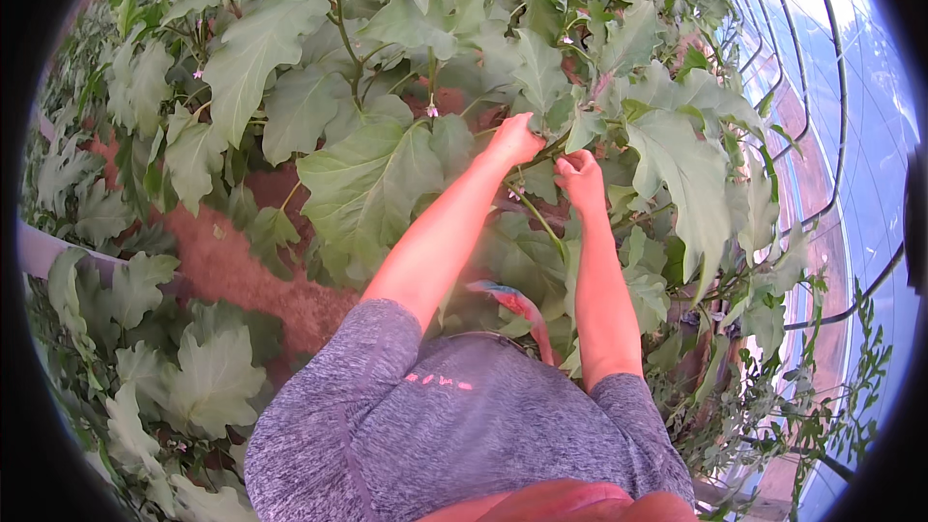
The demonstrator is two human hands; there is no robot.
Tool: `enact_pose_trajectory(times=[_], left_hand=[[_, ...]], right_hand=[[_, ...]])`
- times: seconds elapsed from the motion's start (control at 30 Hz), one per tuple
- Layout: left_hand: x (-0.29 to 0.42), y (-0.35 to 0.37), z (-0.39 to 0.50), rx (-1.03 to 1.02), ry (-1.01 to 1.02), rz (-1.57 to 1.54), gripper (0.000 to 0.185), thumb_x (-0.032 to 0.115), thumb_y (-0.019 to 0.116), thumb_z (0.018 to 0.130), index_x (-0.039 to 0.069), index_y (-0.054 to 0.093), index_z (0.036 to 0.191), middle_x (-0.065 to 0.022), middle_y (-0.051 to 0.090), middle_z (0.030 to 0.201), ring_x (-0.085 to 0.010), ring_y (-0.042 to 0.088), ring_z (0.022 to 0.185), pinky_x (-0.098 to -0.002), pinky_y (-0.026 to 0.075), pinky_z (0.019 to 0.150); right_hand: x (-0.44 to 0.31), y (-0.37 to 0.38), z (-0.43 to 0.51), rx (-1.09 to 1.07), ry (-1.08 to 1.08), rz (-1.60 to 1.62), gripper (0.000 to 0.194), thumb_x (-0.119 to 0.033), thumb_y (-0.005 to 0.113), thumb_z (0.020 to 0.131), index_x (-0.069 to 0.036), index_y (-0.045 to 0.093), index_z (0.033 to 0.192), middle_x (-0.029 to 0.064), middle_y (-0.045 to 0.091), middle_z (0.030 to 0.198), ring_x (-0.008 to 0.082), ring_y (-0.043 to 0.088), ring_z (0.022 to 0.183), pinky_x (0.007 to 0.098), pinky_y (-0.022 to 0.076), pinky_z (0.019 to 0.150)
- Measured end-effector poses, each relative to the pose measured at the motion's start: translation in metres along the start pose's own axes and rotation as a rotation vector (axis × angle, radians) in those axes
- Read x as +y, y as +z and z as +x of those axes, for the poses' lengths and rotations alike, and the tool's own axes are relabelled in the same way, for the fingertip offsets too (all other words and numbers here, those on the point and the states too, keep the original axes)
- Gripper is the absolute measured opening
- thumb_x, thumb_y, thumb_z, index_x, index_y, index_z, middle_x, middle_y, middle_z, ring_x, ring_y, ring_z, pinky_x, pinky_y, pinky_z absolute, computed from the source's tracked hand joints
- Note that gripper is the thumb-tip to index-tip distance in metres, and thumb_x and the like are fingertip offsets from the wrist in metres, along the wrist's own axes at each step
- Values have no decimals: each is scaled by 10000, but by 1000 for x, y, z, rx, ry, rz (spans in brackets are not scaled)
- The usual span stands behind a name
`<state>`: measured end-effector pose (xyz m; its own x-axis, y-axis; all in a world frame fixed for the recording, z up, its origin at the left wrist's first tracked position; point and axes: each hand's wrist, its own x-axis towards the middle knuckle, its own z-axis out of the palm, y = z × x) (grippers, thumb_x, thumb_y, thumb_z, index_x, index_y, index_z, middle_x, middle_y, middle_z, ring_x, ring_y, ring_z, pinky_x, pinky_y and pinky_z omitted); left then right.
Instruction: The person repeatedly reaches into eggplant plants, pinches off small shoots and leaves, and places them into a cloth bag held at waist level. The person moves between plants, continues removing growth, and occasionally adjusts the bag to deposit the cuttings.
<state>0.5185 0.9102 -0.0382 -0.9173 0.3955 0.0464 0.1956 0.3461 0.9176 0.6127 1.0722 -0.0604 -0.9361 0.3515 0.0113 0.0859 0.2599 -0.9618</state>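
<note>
Both of my hands are in among the leafy branches of an eggplant plant (377, 167). My left hand (518, 139), fingers curled, is at a stem beside small leaves; what lies between its fingertips is hidden. Just to its right and slightly lower, my right hand (581, 177) has thumb and forefinger pinched together near the same green stem (554, 148); whether it grips anything is unclear. A pale purple flower (515, 193) hangs below my hands, and another flower (432, 110) is to their left. A red and blue strip (518, 304) hangs between my forearms.
Large leaves crowd around my arms. Reddish soil (239, 254) shows at the left, with a pale pipe or edging (72, 250) beyond it. More eggplants (203, 377) grow at the lower left. Curved greenhouse frame bars (841, 87) and plastic sheeting (877, 181) stand at the right.
</note>
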Motion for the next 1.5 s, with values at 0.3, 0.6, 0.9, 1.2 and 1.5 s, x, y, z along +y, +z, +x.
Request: enact_pose_trajectory(times=[0.3,0.6,0.9,1.2,1.5], left_hand=[[-5,27,13,227,-25,211,395,222,726,783,9,657,1109,-234,708,1042,-391,685,1010,-475,542,871],[-35,58,10,238,-506,-1060,122,-30,625,896,-53,650,1013,-141,698,882,-283,705,706,-327,641,628],[-40,44,-16,126,-368,-847,217,3,518,950,-143,579,1099,-221,683,1013,-281,726,775,-337,647,681],[-43,48,-26,177,-218,-891,274,-30,520,946,-190,536,1168,-282,669,1129,-300,736,887,-331,649,759],[-28,19,-61,50,-157,-835,253,54,555,992,-98,550,1194,-235,671,1174,-258,728,936,-345,628,782]], right_hand=[[9,15,14,76,-176,-348,470,-85,697,871,16,561,1310,134,700,1158,181,700,916,326,560,765],[-6,8,4,-5,-308,-785,447,-148,729,856,-3,602,1260,206,738,923,319,732,838,412,559,778],[17,21,7,131,-287,-632,160,-137,698,888,5,691,962,145,735,747,240,740,695,370,564,690],[41,58,-9,428,-155,-142,120,-71,671,927,32,694,984,100,723,777,140,697,686,300,569,636],[-4,36,-56,353,-4,239,138,-62,615,968,22,669,1063,97,700,974,178,706,821,300,561,724]])
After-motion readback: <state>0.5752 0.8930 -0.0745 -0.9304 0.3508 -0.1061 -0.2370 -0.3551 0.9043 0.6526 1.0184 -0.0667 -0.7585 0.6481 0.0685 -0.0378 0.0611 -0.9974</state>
